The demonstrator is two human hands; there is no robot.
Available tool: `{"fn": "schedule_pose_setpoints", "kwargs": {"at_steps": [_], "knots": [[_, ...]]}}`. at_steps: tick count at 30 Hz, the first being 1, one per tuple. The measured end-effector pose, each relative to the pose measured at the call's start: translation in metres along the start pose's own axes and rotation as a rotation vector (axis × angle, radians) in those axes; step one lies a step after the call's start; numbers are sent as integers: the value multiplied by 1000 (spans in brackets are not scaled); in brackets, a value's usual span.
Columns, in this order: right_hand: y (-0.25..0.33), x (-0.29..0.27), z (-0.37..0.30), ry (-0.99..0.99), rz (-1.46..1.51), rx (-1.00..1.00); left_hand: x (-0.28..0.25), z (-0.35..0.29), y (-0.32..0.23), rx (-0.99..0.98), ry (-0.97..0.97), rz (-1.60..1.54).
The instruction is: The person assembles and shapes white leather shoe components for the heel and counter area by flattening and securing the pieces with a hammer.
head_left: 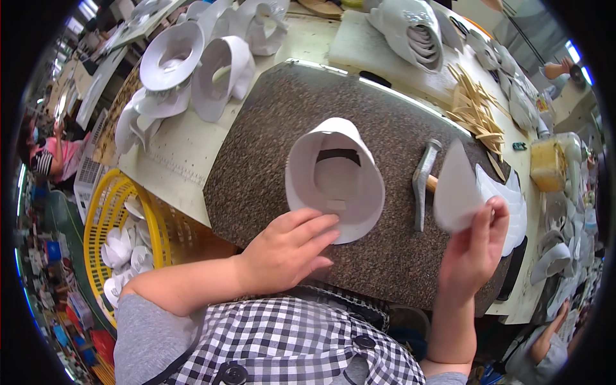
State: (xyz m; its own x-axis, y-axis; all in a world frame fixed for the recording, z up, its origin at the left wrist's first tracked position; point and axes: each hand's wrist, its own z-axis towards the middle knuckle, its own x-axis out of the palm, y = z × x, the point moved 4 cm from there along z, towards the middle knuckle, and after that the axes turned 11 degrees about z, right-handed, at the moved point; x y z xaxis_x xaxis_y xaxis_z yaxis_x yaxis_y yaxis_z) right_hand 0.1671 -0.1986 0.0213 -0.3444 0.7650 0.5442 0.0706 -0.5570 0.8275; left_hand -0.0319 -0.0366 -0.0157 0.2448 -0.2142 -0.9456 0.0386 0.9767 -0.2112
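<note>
A white, rounded shoe upper [372, 212] stands on the dark speckled slab [256, 154] in front of me, its wide opening facing up and a dark band showing inside. My left hand [282, 247] lies at its near left rim, fingers stretched and apart, fingertips touching the edge. To the right, my right hand [478, 247] pinches a thin white leaf-shaped piece [457, 189] by its lower end and holds it raised above the slab. Between the upper and that piece lies a hammer [421, 186] with a metal head; the raised piece hides much of its wooden handle.
More white uppers [173, 54] stand at the far left, with a nested stack [410, 35] at the back. Thin wooden sticks [478, 106] lie at the far right, above white flat pieces [513, 205]. A yellow basket [93, 237] of white parts stands at left.
</note>
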Motion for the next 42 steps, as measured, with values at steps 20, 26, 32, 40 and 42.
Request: {"fn": "schedule_pose_setpoints", "kwargs": {"at_steps": [20, 26, 32, 40, 42], "knots": [[-80, 34, -22, 595, -678, 485, 3, 0, 41, -597, -181, -585], [-84, 32, -23, 579, -653, 455, 2, 0, 42, -600, -152, -558], [-82, 35, -23, 615, -717, 413, 3, 4, 42, -598, -143, -469], [-82, 34, -24, 676, -792, 316, 2, -21, 11, -2, -240, -134], [-81, 32, -24, 660, -800, 336, 6, -16, -11, 153, -325, -128]]}}
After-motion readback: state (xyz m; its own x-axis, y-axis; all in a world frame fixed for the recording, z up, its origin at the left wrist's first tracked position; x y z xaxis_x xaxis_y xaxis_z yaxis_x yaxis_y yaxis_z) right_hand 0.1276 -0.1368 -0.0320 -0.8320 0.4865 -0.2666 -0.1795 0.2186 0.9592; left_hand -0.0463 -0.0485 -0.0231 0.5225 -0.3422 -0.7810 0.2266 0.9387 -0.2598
